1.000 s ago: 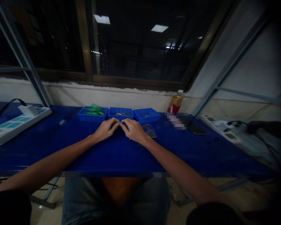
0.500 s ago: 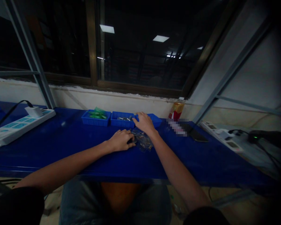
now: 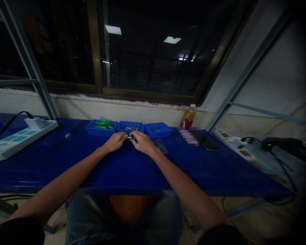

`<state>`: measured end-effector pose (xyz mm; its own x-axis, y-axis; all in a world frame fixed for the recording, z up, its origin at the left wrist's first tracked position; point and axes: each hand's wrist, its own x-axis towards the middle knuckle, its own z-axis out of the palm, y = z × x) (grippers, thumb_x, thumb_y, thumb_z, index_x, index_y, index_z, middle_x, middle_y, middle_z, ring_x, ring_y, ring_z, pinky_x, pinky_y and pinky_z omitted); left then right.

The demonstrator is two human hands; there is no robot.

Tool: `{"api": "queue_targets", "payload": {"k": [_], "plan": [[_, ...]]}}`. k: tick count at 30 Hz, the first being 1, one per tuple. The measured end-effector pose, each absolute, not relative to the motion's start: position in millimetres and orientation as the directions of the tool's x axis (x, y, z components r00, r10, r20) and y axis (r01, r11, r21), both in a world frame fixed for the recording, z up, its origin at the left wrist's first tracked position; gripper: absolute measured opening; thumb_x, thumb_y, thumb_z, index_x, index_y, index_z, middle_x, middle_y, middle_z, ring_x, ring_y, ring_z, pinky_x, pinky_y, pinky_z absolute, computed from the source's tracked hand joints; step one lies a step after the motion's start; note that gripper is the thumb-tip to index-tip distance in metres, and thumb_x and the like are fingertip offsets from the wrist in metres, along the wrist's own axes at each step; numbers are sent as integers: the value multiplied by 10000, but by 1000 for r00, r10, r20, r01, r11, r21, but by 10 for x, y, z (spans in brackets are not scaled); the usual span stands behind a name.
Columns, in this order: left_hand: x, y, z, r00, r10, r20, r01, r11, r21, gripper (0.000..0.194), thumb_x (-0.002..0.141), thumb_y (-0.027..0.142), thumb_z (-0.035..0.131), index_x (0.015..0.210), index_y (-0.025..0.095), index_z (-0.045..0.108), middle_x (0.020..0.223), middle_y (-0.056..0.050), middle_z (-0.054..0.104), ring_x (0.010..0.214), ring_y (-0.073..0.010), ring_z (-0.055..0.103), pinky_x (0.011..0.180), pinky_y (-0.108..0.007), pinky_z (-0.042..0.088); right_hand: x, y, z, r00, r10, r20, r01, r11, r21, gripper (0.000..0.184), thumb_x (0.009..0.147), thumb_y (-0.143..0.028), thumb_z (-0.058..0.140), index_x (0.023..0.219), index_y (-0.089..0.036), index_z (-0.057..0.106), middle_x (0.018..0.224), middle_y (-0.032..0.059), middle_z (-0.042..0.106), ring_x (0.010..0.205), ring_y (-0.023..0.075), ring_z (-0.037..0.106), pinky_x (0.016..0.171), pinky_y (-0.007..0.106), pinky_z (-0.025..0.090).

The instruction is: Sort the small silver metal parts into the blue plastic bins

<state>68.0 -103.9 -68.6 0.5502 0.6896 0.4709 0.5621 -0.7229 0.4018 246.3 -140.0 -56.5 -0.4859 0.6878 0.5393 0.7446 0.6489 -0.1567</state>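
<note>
My left hand (image 3: 115, 141) and my right hand (image 3: 142, 142) meet over the table in front of the blue bins. Between their fingertips is a small, short, pale metallic piece (image 3: 129, 137), too small to name more closely. The fingers of both hands are closed at it, one hand at each end. Just behind them, the middle blue bin (image 3: 121, 128) contains small metal parts (image 3: 136, 128). Clear plastic bags (image 3: 162, 147) lie by my right wrist, partly hidden by the forearm.
Green packets (image 3: 103, 123) fill the left blue bin (image 3: 91, 131). A third blue bin (image 3: 164, 132) stands right of the middle one. Farther right are a bottle (image 3: 188, 118) and a dark phone (image 3: 209, 144). A white power strip (image 3: 22, 139) lies on the left of the blue table (image 3: 73, 160).
Both hands have left the clear bags. They have moved left and come together, now with the small pale piece between their fingertips. The right bin shows more fully.
</note>
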Motion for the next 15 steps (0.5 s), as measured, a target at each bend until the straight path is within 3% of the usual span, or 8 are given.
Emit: {"api": "queue_targets", "payload": {"k": [4,9,13,15], "plan": [[680,-1067,-676,560,708,431,518,-705,485,387,908,359,276,747,151,559,701,-27,593,663,-147,549,658,-264,424,2467,-1386,-575,-463,700,543,758,631,-167,119,849,-226,478,942,-179,535,857,41,604,794,138,550,730,244,396],[688,-1136,-667,497,679,540,455,-734,504,299,852,333,450,1089,156,493,859,-40,618,748,-154,580,686,-261,438,2449,-1341,-610,-376,741,557,762,589,-270,229,913,-275,348,833,-178,539,801,35,613,764,130,560,695,235,387],[724,-1158,-652,485,643,592,455,-764,457,197,845,277,462,989,161,529,827,-40,609,760,-158,575,682,-254,427,2436,-1316,-619,-359,756,547,760,577,-299,303,921,-289,310,746,-175,529,713,27,593,662,124,539,617,232,374],[733,-1159,-635,477,649,593,472,-758,450,186,861,275,433,963,162,539,815,-38,614,744,-159,571,672,-256,419,2441,-1319,-612,-345,756,557,750,578,-321,275,916,-306,323,806,-176,540,716,20,590,650,121,537,614,232,378]]}}
